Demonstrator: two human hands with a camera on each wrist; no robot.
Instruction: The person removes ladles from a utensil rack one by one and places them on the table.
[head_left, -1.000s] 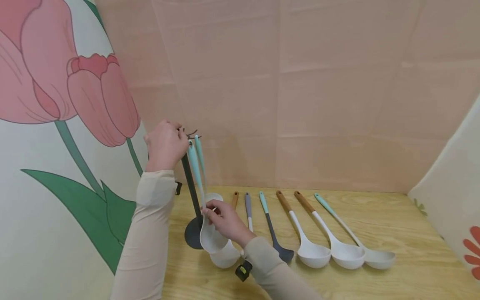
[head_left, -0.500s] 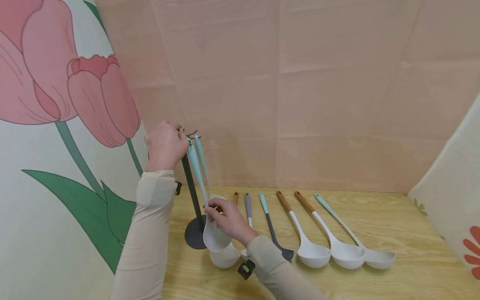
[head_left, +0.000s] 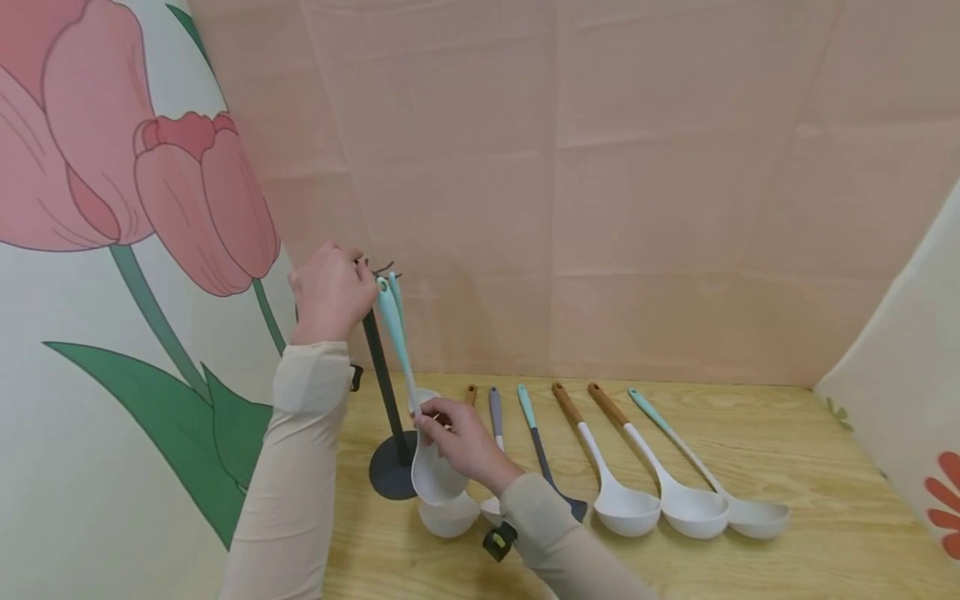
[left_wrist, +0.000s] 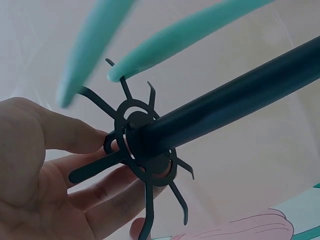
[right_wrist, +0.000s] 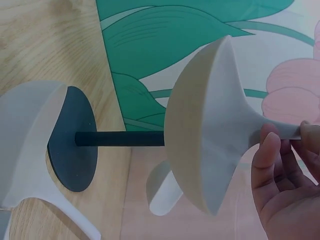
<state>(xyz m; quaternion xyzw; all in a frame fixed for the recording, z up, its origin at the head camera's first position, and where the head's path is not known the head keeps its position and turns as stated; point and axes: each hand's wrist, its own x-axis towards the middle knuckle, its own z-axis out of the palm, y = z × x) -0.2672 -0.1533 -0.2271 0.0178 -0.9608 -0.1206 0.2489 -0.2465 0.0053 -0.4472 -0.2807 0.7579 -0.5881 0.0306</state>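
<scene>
My left hand (head_left: pixel 333 292) grips the top of a black utensil rack (head_left: pixel 382 375), a post on a round base with a ring of hooks (left_wrist: pixel 145 142) seen in the left wrist view. Thumb and fingers meet at that ring. My right hand (head_left: pixel 465 442) pinches the lower shaft of a white ladle (head_left: pixel 437 479) with a mint handle. Its bowl (right_wrist: pixel 205 125) hangs beside the post, and its handle end (left_wrist: pixel 67 95), blurred, is right at a hook tip. Behind it, a second mint handle (left_wrist: pixel 165 50) hangs on another hook, its bowl (right_wrist: pixel 162 190) partly covered.
Several ladles lie in a row on the wooden table (head_left: pixel 840 500): a white one (head_left: pixel 450 517) under the held ladle, a dark one (head_left: pixel 547 475), wood-handled white ones (head_left: pixel 628 510) and a mint-handled one (head_left: pixel 757 518). A tulip-printed wall (head_left: pixel 210 200) stands close on the left.
My right hand and the held ladle's bowl have shifted slightly right, away from the post. The ladle's handle now overlaps the hanging one. My left hand stays on the rack.
</scene>
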